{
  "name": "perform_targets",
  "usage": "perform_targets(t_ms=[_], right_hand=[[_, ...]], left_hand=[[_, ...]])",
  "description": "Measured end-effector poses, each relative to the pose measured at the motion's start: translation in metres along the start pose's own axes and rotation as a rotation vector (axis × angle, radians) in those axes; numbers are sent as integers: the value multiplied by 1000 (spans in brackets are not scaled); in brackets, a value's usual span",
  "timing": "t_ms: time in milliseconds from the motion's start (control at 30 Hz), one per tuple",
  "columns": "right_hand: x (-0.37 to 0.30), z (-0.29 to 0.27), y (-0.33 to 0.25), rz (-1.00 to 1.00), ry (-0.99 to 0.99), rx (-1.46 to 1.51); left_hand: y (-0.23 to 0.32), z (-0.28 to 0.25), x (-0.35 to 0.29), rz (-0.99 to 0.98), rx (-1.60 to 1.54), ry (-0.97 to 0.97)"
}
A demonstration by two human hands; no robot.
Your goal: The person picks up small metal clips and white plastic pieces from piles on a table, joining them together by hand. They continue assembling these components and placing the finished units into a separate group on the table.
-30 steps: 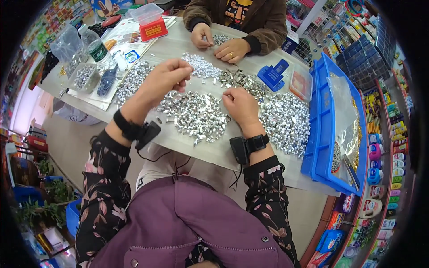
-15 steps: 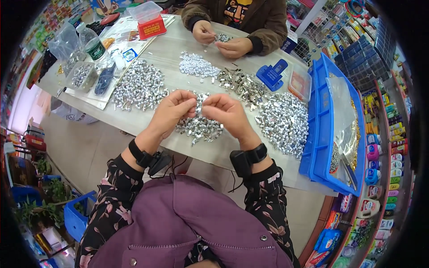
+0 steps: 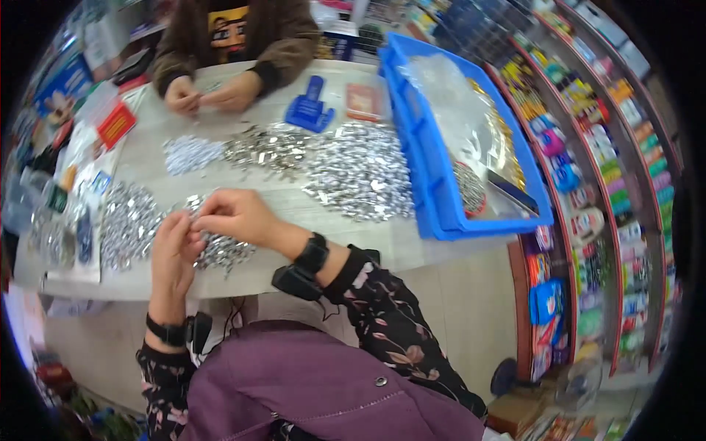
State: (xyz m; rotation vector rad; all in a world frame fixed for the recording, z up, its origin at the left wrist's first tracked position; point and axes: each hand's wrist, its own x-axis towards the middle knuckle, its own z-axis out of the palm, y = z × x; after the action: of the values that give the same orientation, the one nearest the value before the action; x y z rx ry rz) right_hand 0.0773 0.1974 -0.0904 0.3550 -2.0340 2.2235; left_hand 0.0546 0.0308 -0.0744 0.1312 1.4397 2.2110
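My left hand (image 3: 175, 250) and my right hand (image 3: 243, 217) come together over the table (image 3: 294, 246), fingertips pinched and nearly touching. Whatever sits between the fingers is too small and blurred to name. Just beneath them lies a heap of small silvery pieces (image 3: 226, 253), partly covered by my right hand. A similar silvery pile (image 3: 125, 224) spreads to the left of my left hand. Farther off are a patch of small white pieces (image 3: 190, 154) and a pile of flat metal pieces (image 3: 268, 149).
A large silvery pile (image 3: 360, 176) lies right of my hands, beside a blue crate (image 3: 421, 173) holding clear plastic and gold pieces. Behind it stand a blue plastic holder (image 3: 309, 112) and a clear box (image 3: 364, 101). Across the table, another person's hands (image 3: 232, 92) work close together.
The view has swung right, so the table and my hands appear farther left, with more shelving showing. My hands have drawn closer together, fingertips still pinched.
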Motion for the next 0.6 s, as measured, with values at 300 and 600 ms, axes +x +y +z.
perform_targets(t_ms=[300, 600], right_hand=[[-5, 3, -8, -160, 71, -19], [-4, -10, -2, -42, -19, 76]], left_hand=[[1, 7, -3, 324, 491, 121], [-4, 27, -2, 221, 348, 146]])
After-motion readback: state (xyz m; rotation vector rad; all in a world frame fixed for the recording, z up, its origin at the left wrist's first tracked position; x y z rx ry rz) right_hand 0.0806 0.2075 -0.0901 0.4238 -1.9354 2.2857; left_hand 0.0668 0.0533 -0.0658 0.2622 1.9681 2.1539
